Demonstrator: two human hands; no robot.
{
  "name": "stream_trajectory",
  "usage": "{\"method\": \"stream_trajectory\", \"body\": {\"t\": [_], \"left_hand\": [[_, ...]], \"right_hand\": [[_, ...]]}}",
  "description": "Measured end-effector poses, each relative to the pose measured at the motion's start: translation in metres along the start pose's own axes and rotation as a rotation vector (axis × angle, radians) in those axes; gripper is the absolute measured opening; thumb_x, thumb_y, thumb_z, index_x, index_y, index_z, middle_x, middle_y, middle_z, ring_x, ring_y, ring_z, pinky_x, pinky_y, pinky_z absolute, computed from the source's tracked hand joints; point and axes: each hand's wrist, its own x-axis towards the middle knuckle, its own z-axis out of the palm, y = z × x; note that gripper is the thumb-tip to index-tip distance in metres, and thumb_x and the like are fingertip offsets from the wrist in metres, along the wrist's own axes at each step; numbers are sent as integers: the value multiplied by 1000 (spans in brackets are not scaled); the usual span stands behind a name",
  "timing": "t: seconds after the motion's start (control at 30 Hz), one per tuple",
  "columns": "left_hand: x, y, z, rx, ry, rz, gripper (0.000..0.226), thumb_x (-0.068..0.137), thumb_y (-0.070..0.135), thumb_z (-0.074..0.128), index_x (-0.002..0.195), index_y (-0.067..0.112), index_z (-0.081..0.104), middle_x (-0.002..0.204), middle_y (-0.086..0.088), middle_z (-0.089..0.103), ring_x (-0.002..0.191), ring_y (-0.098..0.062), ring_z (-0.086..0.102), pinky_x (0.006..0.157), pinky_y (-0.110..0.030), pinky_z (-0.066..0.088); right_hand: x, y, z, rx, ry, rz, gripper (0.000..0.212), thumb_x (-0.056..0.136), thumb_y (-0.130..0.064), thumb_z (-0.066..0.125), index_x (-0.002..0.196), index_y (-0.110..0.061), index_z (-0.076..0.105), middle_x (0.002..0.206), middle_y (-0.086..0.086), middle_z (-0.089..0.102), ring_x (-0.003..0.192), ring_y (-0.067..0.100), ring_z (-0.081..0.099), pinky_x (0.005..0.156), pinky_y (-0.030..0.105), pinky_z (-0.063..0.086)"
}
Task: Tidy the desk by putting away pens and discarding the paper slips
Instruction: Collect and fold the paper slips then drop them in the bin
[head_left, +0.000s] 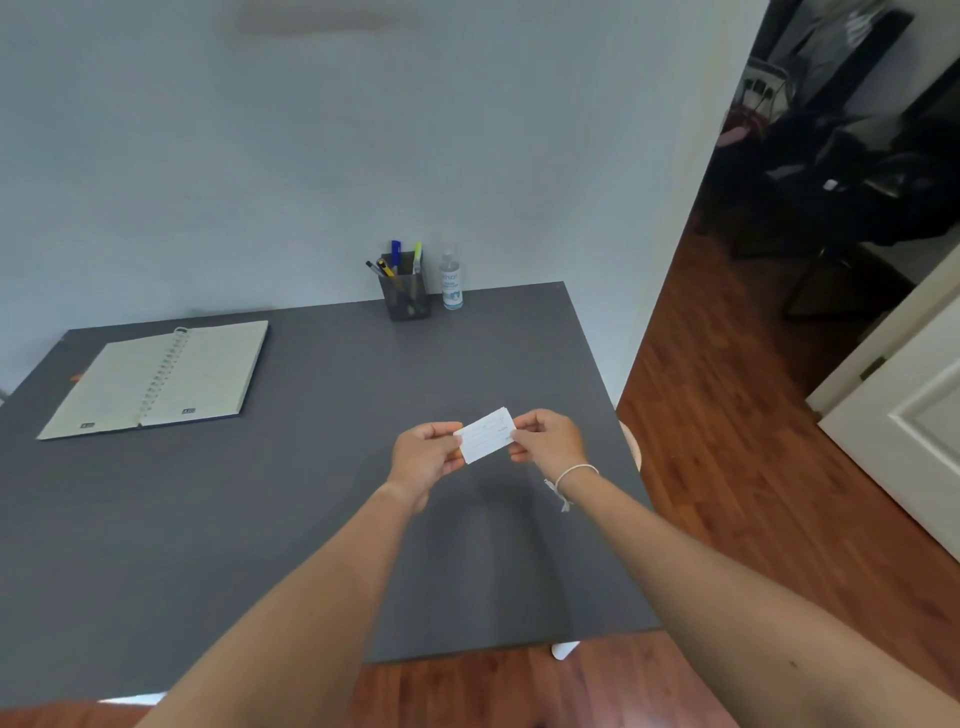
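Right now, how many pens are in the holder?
4 show: a dark pen and a yellow one at the pen holder's left, a blue one behind, a green highlighter right. Shorter ones may be hidden.

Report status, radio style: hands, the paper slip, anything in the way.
Left hand and right hand each pinch an end of the paper slip, held above the desk. Pens in the holder. Nothing in the way.

Arms: bare, no sleeves showing.
Right wrist: thin white string bracelet (571, 474), knotted, loose ends hanging.
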Motion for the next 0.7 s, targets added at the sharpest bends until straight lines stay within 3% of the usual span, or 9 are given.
{"method": "stream_trajectory", "body": {"t": [0.17, 0.3, 0.43, 0.53, 0.7], "left_hand": [[15, 8, 17, 18, -43, 0, 22, 88, -3, 53, 109, -2, 60, 95, -14, 63, 86, -24, 61, 77, -27, 55], [33, 16, 26, 31, -94, 5, 23, 89, -2, 52, 111, -1, 59, 89, -9, 64, 83, -21, 62, 69, -21, 58], [56, 24, 35, 52, -143, -6, 25, 89, -3, 51, 113, -4, 59, 100, -16, 62, 89, -25, 61, 64, -17, 57], [73, 33, 46, 76, -200, -7, 26, 89, -3, 51, 114, -4, 58, 100, -17, 63, 81, -20, 62, 62, -15, 57], [100, 43, 64, 120, -282, -11, 26, 90, -3, 50, 115, -2, 59, 103, -17, 63, 85, -21, 62, 64, -15, 57]], "right_hand": [[10, 1, -14, -8, 55, 19, 11, 82, 4, 53, 83, -6, 60, 81, 12, 65, 57, 17, 60, 63, 26, 57], [24, -2, -18, 1, 109, 30, 10, 81, 3, 54, 81, -6, 60, 83, 14, 66, 57, 18, 60, 66, 30, 58], [36, -5, -21, -12, 172, 48, 14, 82, 1, 56, 74, -10, 59, 81, 13, 67, 60, 21, 62, 71, 36, 59], [47, -8, -27, 4, 228, 69, 20, 81, 0, 57, 68, -15, 57, 78, 12, 66, 59, 21, 61, 75, 40, 59], [63, -12, -36, 74, 309, 112, 15, 81, 1, 58, 71, -11, 58, 69, 7, 61, 56, 17, 56, 69, 33, 57]]}}
